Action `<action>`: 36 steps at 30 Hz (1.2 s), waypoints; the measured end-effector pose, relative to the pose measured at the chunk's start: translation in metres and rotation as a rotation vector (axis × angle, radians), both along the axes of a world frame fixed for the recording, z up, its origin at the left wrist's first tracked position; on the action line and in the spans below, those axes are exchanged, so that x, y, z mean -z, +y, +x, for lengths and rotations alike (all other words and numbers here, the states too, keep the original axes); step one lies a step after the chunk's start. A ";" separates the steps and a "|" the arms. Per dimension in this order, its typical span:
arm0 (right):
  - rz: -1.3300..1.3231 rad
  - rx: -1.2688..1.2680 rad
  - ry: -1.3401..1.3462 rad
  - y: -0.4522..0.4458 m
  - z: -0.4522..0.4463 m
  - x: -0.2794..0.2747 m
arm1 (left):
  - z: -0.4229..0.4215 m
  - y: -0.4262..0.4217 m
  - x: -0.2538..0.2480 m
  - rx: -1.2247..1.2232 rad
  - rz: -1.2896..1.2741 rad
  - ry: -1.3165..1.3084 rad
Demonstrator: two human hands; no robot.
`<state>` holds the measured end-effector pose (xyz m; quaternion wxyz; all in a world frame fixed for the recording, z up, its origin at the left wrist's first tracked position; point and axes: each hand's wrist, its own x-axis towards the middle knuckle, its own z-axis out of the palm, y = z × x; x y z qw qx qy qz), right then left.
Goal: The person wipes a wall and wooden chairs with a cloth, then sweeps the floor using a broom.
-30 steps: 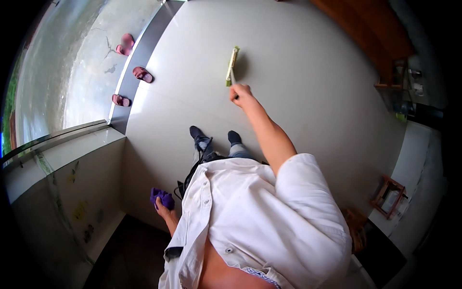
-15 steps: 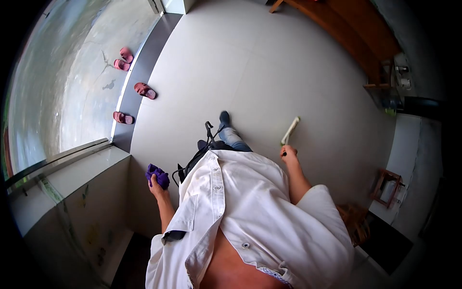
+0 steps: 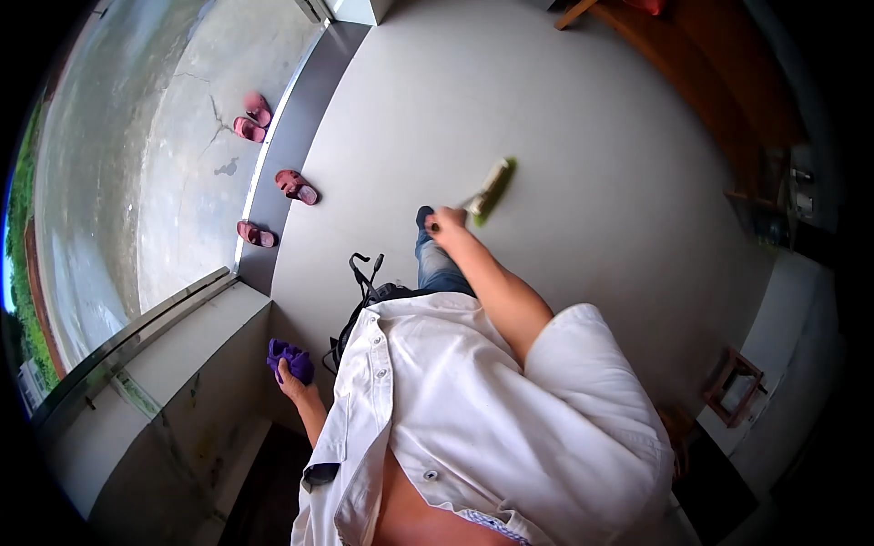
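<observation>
Here, the right hand [image 3: 448, 226] has fingers clamped on a green-and-white tool [image 3: 492, 191] (its head blurred) against pale floor [image 3: 382, 136]; the left hand's [image 3: 293, 386] fingers grip bunched purple cloth [image 3: 289, 357]; what is done or left, I cannot tell

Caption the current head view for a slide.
Left hand grips a purple cloth; right hand holds a green-edged tool over a pale floor.

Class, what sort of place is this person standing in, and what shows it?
Probably a home's front room or entrance hall: pink slippers lie by the doorway sill, and a wooden bench stands across the smooth floor.
</observation>
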<state>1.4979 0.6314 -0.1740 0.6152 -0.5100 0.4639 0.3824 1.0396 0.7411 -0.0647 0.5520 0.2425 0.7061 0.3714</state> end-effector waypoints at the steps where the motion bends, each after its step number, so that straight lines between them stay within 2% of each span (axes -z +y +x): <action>1: 0.030 -0.028 -0.027 0.027 0.009 -0.013 | 0.008 0.003 -0.002 -0.005 -0.003 -0.001; 2: 0.061 -0.057 -0.057 0.044 0.007 -0.027 | 0.005 0.001 -0.003 -0.012 -0.006 -0.004; 4: 0.187 -0.151 -0.029 0.075 0.023 -0.017 | 0.017 0.005 -0.003 0.000 -0.012 -0.030; 5: 0.148 -0.033 -0.043 0.087 0.031 -0.041 | 0.024 0.007 -0.004 0.005 -0.014 -0.044; 6: 0.186 -0.081 -0.074 0.085 0.037 -0.040 | 0.033 0.011 -0.004 0.020 -0.015 -0.037; 8: 0.269 -0.186 -0.135 0.069 0.054 -0.038 | 0.051 0.023 -0.003 0.042 -0.011 -0.025; 9: 0.232 -0.220 -0.214 0.060 0.057 -0.048 | 0.061 0.031 -0.004 0.051 0.001 -0.038; 12: 0.257 -0.328 -0.212 -0.002 0.073 -0.084 | 0.089 0.051 -0.001 0.065 0.030 -0.048; 16: 0.042 -0.525 -0.374 -0.086 0.088 -0.119 | 0.116 0.072 0.006 0.072 0.043 -0.016; 18: -0.160 -0.509 -0.387 -0.107 0.098 -0.121 | 0.122 0.075 0.013 0.084 0.054 -0.029; 21: -0.368 -0.612 -0.476 -0.128 0.142 -0.070 | 0.125 0.072 0.011 0.094 0.026 -0.030; 23: -0.473 -0.577 -0.495 -0.136 0.194 -0.011 | 0.119 0.071 0.007 0.091 0.024 -0.009; 24: -0.453 -0.502 -0.414 -0.140 0.225 0.023 | 0.115 0.066 0.004 0.080 0.028 0.008; 26: -0.346 -0.161 -0.267 -0.121 0.282 0.057 | 0.115 0.060 -0.010 0.036 0.044 0.036; 28: -0.233 -0.169 -0.295 -0.085 0.308 0.069 | 0.111 0.057 -0.020 0.012 0.062 0.066; 29: -0.221 -0.250 -0.324 -0.057 0.304 0.063 | 0.112 0.055 -0.025 -0.030 0.059 0.072; 31: -0.299 -0.652 -0.247 -0.020 0.285 0.086 | 0.109 0.053 -0.028 -0.065 0.051 0.056; 32: -0.368 -0.923 -0.364 -0.001 0.256 0.070 | 0.107 0.052 -0.027 -0.079 0.044 0.043; 33: -0.497 -1.349 -0.485 0.012 0.230 0.056 | 0.106 0.052 -0.024 -0.073 0.043 0.034; 34: -0.567 -1.371 -0.535 0.018 0.203 0.059 | 0.105 0.052 -0.022 -0.066 0.044 0.022; 36: -0.325 -1.259 -0.421 0.029 0.168 0.021 | 0.109 0.054 -0.018 -0.041 0.042 -0.022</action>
